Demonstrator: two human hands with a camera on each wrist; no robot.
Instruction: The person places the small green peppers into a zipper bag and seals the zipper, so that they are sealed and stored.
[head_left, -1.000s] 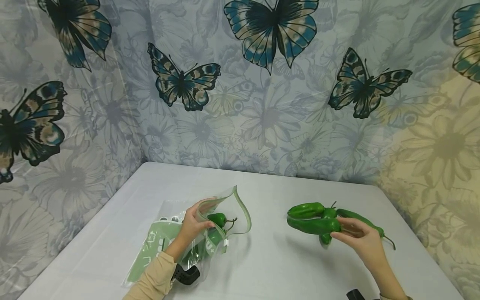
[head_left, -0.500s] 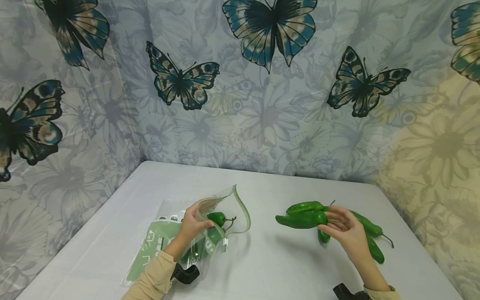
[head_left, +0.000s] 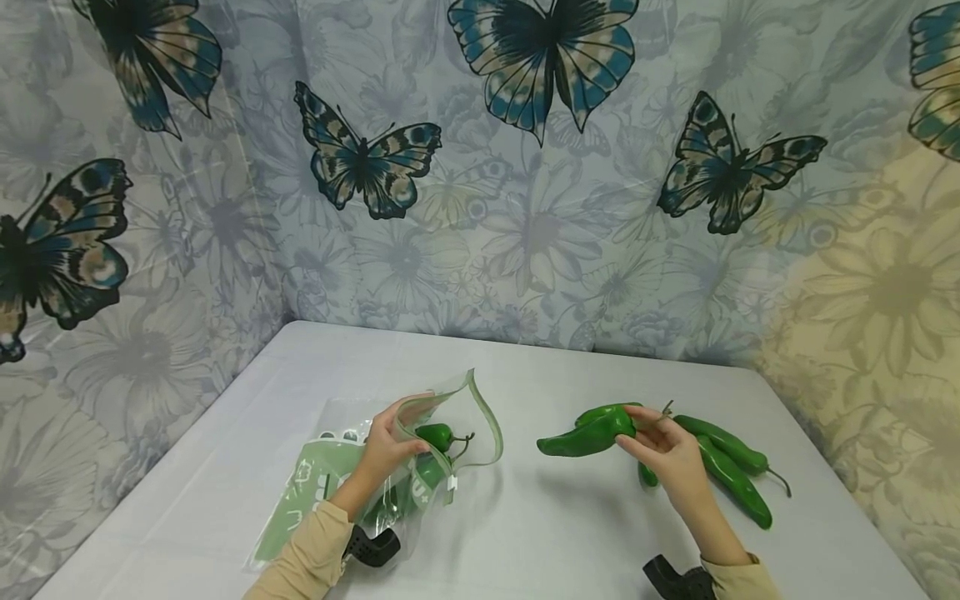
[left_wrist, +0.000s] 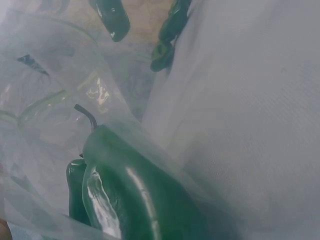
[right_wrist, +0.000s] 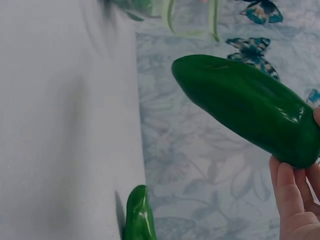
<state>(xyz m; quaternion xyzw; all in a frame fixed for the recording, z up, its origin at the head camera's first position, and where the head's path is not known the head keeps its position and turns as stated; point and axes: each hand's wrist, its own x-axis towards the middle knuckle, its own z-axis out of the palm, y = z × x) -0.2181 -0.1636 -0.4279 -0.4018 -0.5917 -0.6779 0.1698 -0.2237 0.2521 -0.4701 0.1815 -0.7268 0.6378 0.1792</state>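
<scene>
My left hand [head_left: 390,448] grips the rim of a clear zip bag [head_left: 306,493] with a green printed panel, its mouth gaping to the right. Inside lie green peppers [head_left: 433,435], stems toward the mouth; one large pepper [left_wrist: 140,190] shows through the film in the left wrist view. On the right, my right hand [head_left: 666,446] pinches a long green pepper [head_left: 585,437] by its stem end, its tip pointing left at the bag. The right wrist view shows that pepper [right_wrist: 245,102] raised, with fingers [right_wrist: 287,192] at its thick end.
Several more green peppers lie on the white table [head_left: 525,533] around my right hand, including a long pepper [head_left: 737,483] and another pepper [head_left: 726,443] beside it. A butterfly-print cloth [head_left: 540,233] hangs behind the table.
My right hand has lifted the pepper off the pile and carried it left toward the bag, uncovering a pepper on the right. My left hand and the bag have stayed put.
</scene>
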